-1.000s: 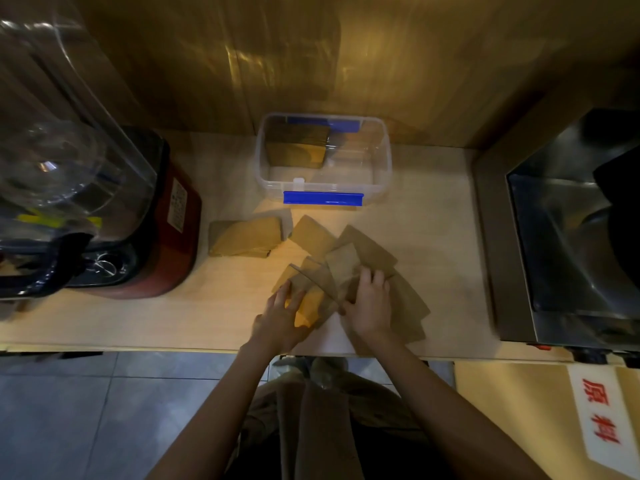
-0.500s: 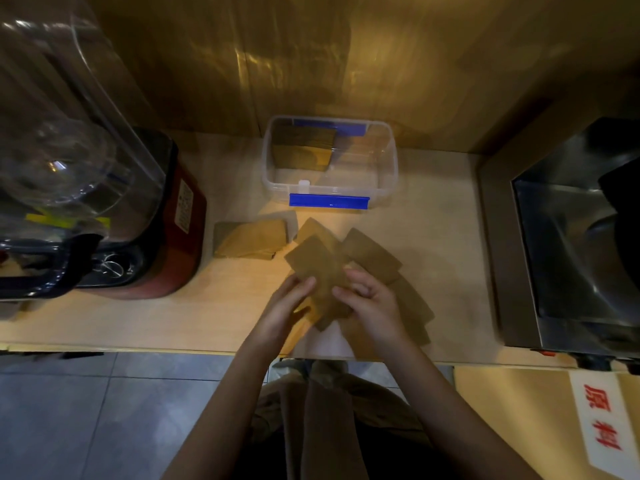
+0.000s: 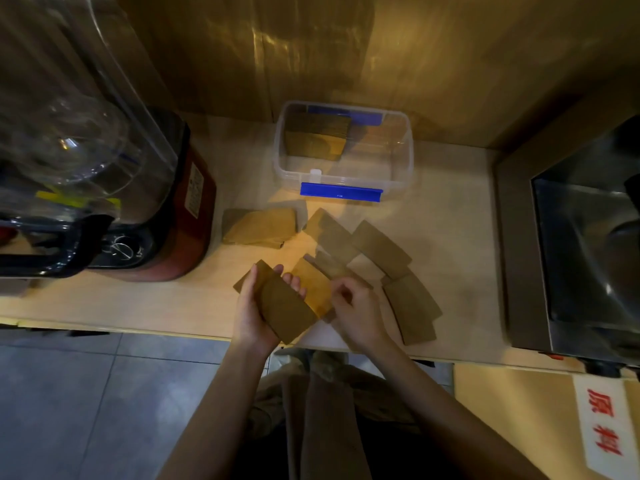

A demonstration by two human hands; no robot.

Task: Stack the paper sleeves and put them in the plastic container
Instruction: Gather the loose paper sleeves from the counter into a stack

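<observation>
My left hand (image 3: 251, 311) holds a small stack of brown paper sleeves (image 3: 282, 306) flat in its palm near the counter's front edge. Just to its right, my right hand (image 3: 356, 311) pinches another sleeve (image 3: 313, 284) that lies lit on the counter. Several loose sleeves (image 3: 377, 249) fan out to the right. A tidy pile of sleeves (image 3: 258, 226) lies left of them. The clear plastic container (image 3: 410, 157) with blue clips stands at the back, with a stack of sleeves (image 3: 317, 136) in its left half.
A red blender with a clear jug (image 3: 152, 188) fills the counter's left side. A steel machine (image 3: 585, 244) stands at the right. The wooden wall runs behind the container. A label with red characters (image 3: 604, 420) lies on a lower surface at the right.
My left hand has drawn the gathered sleeves down and left, away from the spread. My right hand has let go of them and reached onto another sleeve on the counter.
</observation>
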